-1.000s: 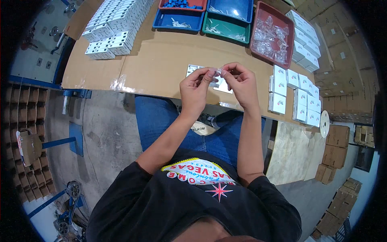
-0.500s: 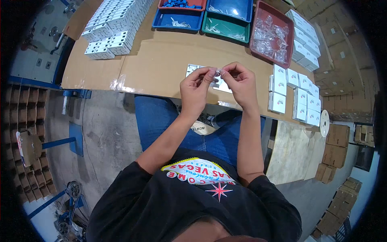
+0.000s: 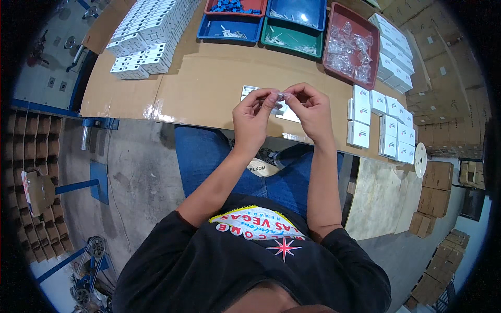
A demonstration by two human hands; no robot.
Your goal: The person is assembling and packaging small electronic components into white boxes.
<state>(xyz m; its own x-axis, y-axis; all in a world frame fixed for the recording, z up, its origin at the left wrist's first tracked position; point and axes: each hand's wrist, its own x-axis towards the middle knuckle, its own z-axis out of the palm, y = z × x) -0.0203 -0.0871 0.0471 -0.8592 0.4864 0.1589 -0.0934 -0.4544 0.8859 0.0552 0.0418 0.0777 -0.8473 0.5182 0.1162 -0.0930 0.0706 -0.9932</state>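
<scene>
My left hand [image 3: 252, 119] and my right hand [image 3: 314, 112] meet above the table's near edge, thumbs and forefingers pinched together. Between the fingertips is a small, clear plastic bag [image 3: 281, 97], mostly covered by my fingers; its contents are too small to make out. Both hands grip it. Beneath and behind them a white plastic housing [image 3: 250, 91] lies on the cardboard-covered table [image 3: 203, 83], partly hidden by my left fingers. Another flat white piece [image 3: 289, 116] shows below the right fingertips.
Stacked white housings [image 3: 148, 36] stand at the far left. Trays hold blue parts [image 3: 232, 6], small white pieces [image 3: 232, 34], slim white pieces in a green tray [image 3: 293, 39], and clear bags in a red tray [image 3: 352, 52]. White boxes [image 3: 360, 112] line the right side.
Both hands keep their pinch on the small bag. My right fingers have shifted slightly; everything else looks the same.
</scene>
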